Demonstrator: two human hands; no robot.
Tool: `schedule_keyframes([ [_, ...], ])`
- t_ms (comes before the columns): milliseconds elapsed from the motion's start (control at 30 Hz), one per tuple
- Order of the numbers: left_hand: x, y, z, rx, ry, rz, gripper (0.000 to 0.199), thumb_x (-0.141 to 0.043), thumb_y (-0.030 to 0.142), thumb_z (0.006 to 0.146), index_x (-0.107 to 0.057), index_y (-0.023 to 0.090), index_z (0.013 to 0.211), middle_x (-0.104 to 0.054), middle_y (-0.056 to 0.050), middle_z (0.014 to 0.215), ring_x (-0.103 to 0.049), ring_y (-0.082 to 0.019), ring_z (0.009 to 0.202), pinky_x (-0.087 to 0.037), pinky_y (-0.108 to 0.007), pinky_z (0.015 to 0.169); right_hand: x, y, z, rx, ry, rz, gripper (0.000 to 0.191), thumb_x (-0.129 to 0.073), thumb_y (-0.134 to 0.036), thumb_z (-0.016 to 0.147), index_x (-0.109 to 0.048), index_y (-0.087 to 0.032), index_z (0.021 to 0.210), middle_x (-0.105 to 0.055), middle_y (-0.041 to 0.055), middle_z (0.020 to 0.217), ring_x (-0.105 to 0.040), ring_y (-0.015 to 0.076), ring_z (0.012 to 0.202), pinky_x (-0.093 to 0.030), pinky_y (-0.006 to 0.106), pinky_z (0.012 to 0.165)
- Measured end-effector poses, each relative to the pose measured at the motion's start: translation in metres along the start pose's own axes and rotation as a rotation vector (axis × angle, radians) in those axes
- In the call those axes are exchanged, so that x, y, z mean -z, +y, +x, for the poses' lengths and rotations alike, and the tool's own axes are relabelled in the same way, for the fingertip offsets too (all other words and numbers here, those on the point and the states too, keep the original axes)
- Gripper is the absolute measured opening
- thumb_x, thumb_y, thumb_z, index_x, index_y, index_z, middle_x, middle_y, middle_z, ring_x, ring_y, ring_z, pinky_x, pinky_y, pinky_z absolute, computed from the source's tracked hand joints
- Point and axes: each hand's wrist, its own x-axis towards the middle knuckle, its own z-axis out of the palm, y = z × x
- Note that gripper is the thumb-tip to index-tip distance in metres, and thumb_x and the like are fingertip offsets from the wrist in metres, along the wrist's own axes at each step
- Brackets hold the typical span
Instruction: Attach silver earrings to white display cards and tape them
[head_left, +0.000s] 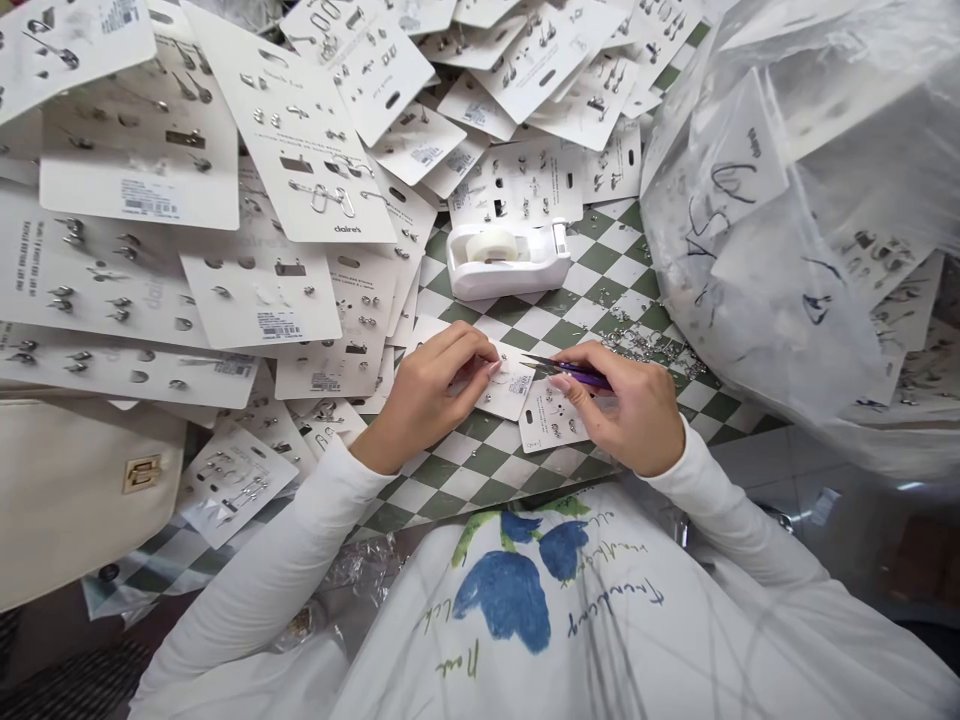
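Note:
My left hand pinches the edge of a small white earring card, which lies on a green-and-white checkered tablecloth. My right hand grips purple-handled tweezers, their metal tips close to that card. Under my right fingers lies a second white earring card, with small studs on it. Many more Claire's earring cards overlap in a loose heap beyond and left of my hands.
A white tape dispenser stands beyond my hands. Tiny silver earring parts are scattered on the cloth at right. A clear plastic bag of cards bulges at right. A cream bag with a gold clasp sits at left.

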Motion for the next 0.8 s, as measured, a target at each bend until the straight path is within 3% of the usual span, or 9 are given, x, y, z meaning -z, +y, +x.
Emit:
schedule_keyframes([
  [200, 0.0, 0.001, 0.0, 0.013, -0.007, 0.002, 0.009, -0.054, 0.018, 0.103, -0.062, 0.019, 0.098, -0.064, -0.005, 0.094, -0.059, -0.016, 0.078, -0.044, -0.028, 0.065, -0.008, -0.004, -0.001, -0.076, -0.046, 0.182, 0.018, -0.068, -0.034, 0.098, -0.073, -0.018, 0.104, -0.078, 0.0024, 0.095, -0.074, 0.0198, 0.078, -0.053, 0.029, 0.068],
  [800, 0.001, 0.001, 0.0, 0.005, 0.0, 0.0, 0.009, -0.054, 0.016, 0.102, -0.061, 0.019, 0.098, -0.064, -0.005, 0.094, -0.056, -0.014, 0.073, -0.044, -0.028, 0.064, -0.008, -0.021, 0.001, -0.073, -0.046, -0.068, 0.02, -0.069, -0.038, 0.096, -0.07, -0.019, 0.101, -0.077, 0.0016, 0.085, -0.073, 0.0222, 0.072, -0.044, 0.03, 0.06],
])
